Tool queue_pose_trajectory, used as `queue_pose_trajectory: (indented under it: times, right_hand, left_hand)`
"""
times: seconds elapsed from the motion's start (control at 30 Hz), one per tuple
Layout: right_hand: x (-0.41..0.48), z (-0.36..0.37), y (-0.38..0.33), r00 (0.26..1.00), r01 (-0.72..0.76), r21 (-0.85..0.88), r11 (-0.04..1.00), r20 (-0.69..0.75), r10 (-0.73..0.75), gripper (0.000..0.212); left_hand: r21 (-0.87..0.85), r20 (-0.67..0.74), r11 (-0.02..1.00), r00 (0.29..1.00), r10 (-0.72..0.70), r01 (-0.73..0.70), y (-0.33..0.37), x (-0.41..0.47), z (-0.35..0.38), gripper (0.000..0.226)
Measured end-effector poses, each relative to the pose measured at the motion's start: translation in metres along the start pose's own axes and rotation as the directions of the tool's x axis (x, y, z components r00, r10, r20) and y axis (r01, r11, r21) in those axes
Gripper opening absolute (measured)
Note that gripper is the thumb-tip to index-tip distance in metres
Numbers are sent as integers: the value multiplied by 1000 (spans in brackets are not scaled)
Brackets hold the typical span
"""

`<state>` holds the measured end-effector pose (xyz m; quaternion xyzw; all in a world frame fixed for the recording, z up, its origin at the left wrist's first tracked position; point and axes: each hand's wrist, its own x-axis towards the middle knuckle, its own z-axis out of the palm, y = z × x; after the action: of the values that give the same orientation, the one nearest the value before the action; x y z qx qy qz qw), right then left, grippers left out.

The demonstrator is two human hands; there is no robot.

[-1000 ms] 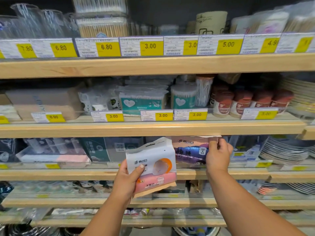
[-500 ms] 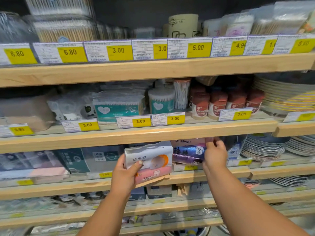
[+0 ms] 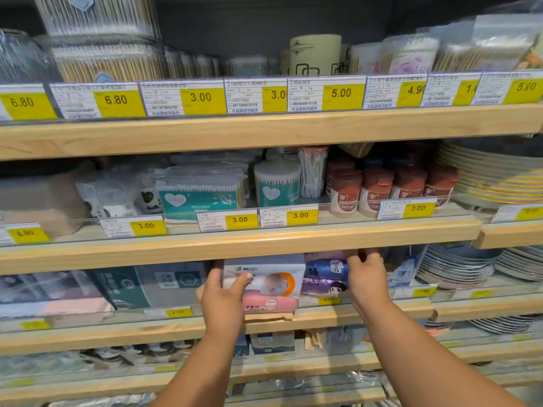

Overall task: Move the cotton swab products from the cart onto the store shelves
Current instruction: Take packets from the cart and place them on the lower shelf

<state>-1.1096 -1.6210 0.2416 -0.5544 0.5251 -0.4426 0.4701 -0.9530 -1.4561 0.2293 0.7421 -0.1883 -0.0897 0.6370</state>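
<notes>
**Pack Held at the Third Shelf**

A person's left hand (image 3: 221,301) grips a white-and-pink pack (image 3: 266,284) at the front edge of a wooden shelf (image 3: 367,314). Just beside it, the right hand (image 3: 367,277) clasps a purple pack (image 3: 324,277) already standing on that shelf.

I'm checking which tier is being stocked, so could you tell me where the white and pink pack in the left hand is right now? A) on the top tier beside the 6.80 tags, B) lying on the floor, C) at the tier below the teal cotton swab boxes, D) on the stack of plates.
C: the left hand holds the white and pink pack at the tier under the teal cotton swab boxes.
</notes>
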Motion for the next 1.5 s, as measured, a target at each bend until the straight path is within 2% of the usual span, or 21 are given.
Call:
queue_pose_trajectory:
  times: [0.1, 0.2, 0.3, 0.37, 0.5, 0.6, 0.73, 0.8, 0.87, 1.0, 1.1, 1.2, 1.3, 1.37, 1.47, 1.5]
  right_hand:
    - [4, 1, 3, 1000, 22, -78, 997, -8, -23, 12]
    - [9, 0, 5, 999, -37, 33, 999, -20, 38, 23]
    - [5, -1, -7, 994, -93, 182, 979, -43, 102, 10]
    - [6, 2, -11, 994, -57, 191, 980, -84, 74, 21]
    - [9, 7, -11, 991, -57, 238, 970, -104, 84, 22]
    - [12, 6, -1, 993, -22, 159, 987, -107, 40, 23]
    - [13, 5, 11, 994, 26, -44, 999, -103, -30, 24]
    - [11, 3, 11, 987, 113, -169, 979, -95, -130, 28]
    - [7, 3, 8, 977, 162, -294, 942, -88, -196, 20]
    - [-3, 1, 1, 976, 173, -422, 890, -46, -212, 12]
    - [-17, 0, 4, 950, 259, -499, 827, -22, -311, 33]
    - [-26, 1, 20, 898, 429, -531, 730, 163, -409, 39]
    - [-30, 6, 36, 865, 497, -559, 664, 381, -327, 28]
    - [-34, 10, 38, 834, 533, -537, 653, 465, -298, 25]
    - [-46, 24, 34, 726, 605, -434, 668, 645, -239, 30]
    - [-51, 31, 31, 714, 604, -425, 674, 664, -221, 29]
  left_hand:
    - [35, 5, 997, 998, 65, -65, 10, -5, 7, 21]
    - [12, -29, 998, 998, 56, -56, 3, 0, 3, 21]
    - [-18, -68, 999, 996, 49, -50, -11, 4, -4, 13]
    - [-20, -72, 999, 997, 37, -39, -14, 5, -6, 13]
    - [-20, -98, 999, 994, 48, -50, -7, 6, -3, 22]
    - [-13, -123, 997, 990, 69, -71, -8, 5, -1, 26]
    - [9, -146, 997, 987, 73, -72, -10, 7, 0, 18]
    - [21, -157, 997, 985, 75, -72, -11, 7, -1, 15]
    - [34, -170, 998, 983, 65, -60, -11, 7, 0, 19]
    - [40, -190, 998, 980, 56, -49, -3, 5, 5, 26]
    - [62, -205, 998, 978, 44, -32, -2, 6, 8, 28]
    - [134, -214, 990, 975, 65, -36, -2, 4, 10, 24]
    - [205, -207, 978, 974, 90, -46, -1, 4, 11, 24]
    - [242, -199, 969, 975, 101, -51, 1, 4, 10, 24]
    - [270, -186, 962, 978, 98, -45, 4, 0, 7, 25]
    - [286, -176, 957, 980, 95, -41, 6, -1, 7, 24]
